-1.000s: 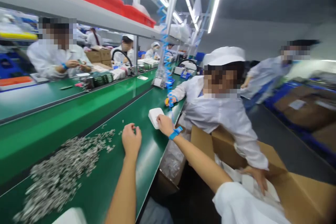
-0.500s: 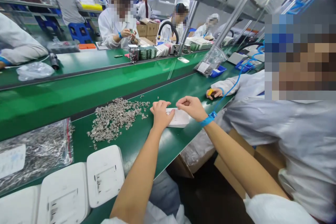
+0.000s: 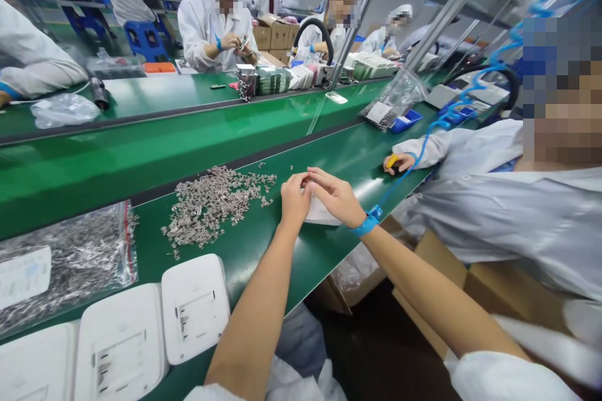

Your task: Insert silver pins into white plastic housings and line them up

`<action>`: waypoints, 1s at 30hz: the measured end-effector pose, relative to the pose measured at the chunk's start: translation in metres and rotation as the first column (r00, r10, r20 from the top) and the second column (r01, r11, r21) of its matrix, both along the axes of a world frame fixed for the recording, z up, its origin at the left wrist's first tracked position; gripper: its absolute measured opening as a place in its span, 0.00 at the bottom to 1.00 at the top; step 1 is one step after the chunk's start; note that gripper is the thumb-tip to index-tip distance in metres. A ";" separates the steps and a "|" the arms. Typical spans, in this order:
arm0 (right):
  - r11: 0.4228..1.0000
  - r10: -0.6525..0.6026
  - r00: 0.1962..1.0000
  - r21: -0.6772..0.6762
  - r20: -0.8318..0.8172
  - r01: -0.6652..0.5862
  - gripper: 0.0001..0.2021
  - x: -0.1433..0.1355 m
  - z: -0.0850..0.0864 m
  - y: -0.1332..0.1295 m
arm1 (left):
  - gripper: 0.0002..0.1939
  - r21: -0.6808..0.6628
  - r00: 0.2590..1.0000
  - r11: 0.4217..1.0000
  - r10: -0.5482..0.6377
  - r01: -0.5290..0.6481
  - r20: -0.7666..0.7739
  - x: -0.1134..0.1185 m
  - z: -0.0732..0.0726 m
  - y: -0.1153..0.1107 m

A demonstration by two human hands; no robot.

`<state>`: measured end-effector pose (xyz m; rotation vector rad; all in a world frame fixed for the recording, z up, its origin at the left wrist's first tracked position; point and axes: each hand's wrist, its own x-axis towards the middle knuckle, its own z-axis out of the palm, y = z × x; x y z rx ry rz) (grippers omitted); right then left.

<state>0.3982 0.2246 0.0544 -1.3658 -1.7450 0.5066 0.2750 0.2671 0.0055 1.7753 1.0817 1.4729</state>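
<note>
Factory assy line: long green tabletop [image 3: 244, 257] w/ heap of small metal parts [image 3: 202, 210] nr far edge, row of white plastic housings [image 3: 197, 307] twd near edge, L side, open cardboard box [image 3: 437, 263] below near edge, R. Coworkers [image 3: 195, 28] in white coats opp. & in bkgd; blue wrist strap [image 3: 369, 222] on cord; stacked green boards [image 3: 273, 83] across.

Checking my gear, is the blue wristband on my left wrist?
No, the blue wristband is just behind your right hand; your left wrist is bare.
</note>
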 end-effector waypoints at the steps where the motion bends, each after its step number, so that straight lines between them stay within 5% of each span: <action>1: 1.000 0.004 1.000 -0.002 0.008 -0.004 0.19 -0.002 0.000 0.000 | 0.07 -0.010 1.000 1.000 0.017 -0.017 0.017 0.000 0.000 0.000; 9: 0.999 0.053 0.995 -0.016 0.089 -0.052 0.19 -0.007 0.010 -0.004 | 0.08 -0.055 0.992 0.996 0.071 -0.065 0.107 -0.001 0.003 0.002; 13: 1.000 0.002 0.986 0.001 0.167 -0.003 0.14 0.002 0.016 -0.001 | 0.10 0.095 0.988 0.994 0.062 -0.049 -0.142 -0.006 0.004 0.001; 19: 0.984 0.013 0.979 -0.178 0.201 0.023 0.07 0.027 0.020 0.015 | 0.11 0.228 0.857 0.963 -0.008 0.146 -0.515 -0.012 0.008 -0.004; 22: 0.981 0.005 0.932 -0.184 0.363 0.067 0.05 0.032 0.020 0.019 | 0.09 0.170 0.882 0.972 -0.063 0.160 -0.468 -0.012 0.006 -0.002; 25: 0.989 -0.053 0.838 -0.088 0.543 0.120 0.06 0.029 0.018 0.016 | 0.12 0.059 0.943 0.997 -0.025 0.047 -0.332 -0.011 0.000 0.003; 30: 0.998 0.019 0.770 -0.064 0.637 0.028 0.07 0.020 0.007 0.013 | 0.10 -0.007 0.929 1.000 0.021 -0.025 -0.369 -0.008 -0.007 0.004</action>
